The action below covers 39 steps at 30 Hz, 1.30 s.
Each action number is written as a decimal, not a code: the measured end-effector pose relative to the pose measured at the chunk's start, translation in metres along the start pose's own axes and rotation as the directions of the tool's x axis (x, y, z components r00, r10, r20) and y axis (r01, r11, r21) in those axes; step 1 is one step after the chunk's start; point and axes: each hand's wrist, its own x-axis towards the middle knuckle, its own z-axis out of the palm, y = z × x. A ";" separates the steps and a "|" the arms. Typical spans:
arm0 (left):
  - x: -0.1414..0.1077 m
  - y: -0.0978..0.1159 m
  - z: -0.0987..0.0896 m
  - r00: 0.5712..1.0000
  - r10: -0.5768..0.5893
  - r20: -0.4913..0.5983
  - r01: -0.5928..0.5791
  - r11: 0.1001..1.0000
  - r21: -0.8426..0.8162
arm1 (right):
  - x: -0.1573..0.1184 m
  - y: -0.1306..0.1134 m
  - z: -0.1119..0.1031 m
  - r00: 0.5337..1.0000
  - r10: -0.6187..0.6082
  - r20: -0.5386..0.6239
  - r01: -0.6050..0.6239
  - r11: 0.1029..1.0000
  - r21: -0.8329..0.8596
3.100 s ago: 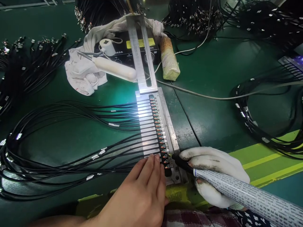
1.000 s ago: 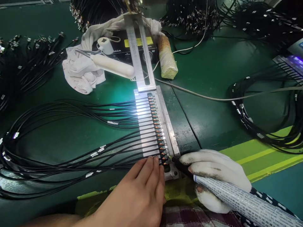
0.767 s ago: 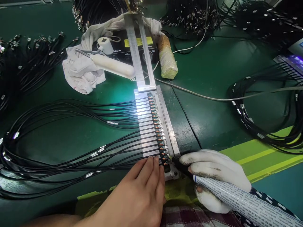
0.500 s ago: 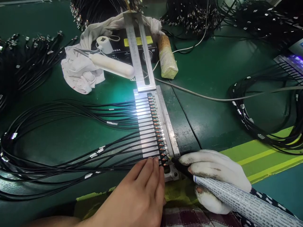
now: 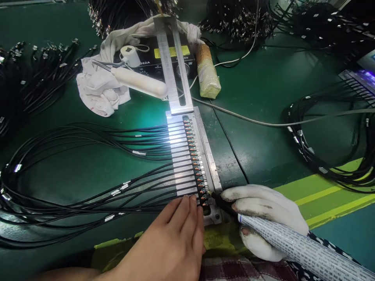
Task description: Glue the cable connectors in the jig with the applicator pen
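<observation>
A metal fixture [image 5: 209, 156] lies on the green work surface, with several black cables [image 5: 152, 169] side by side across it, their small connectors in a row. My bare left hand [image 5: 175, 234] rests at the fixture's near end, fingers pressed together; what they grip, if anything, is hidden. My right hand [image 5: 266, 218], in a soiled white glove, is closed around a thick pen-like tube [image 5: 299, 240] wrapped in printed paper. The tube's dark tip reaches the connectors near the fixture's lower end, just right of my left fingertips.
A second slotted metal plate [image 5: 165, 58] leans over a black box [image 5: 149, 64] beyond the fixture. Near it are a white cloth [image 5: 102, 86], a white rod [image 5: 140, 82] and a wrapped block [image 5: 208, 74]. Coiled cables [image 5: 304, 144] lie at the right.
My right hand and the tube have shifted slightly up and left along the connectors. My left hand has hardly moved.
</observation>
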 end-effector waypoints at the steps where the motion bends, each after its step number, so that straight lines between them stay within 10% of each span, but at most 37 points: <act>1: -0.001 0.001 0.000 1.000 -0.002 -0.005 0.002 1.000 0.000 | 0.000 0.000 0.000 1.000 0.001 -0.001 -0.001 1.000 0.001; 39: 0.001 0.005 0.000 0.997 0.054 -0.050 -0.054 0.999 -0.001 | -0.012 -0.007 0.001 1.000 -0.019 -0.010 0.019 1.000 -0.011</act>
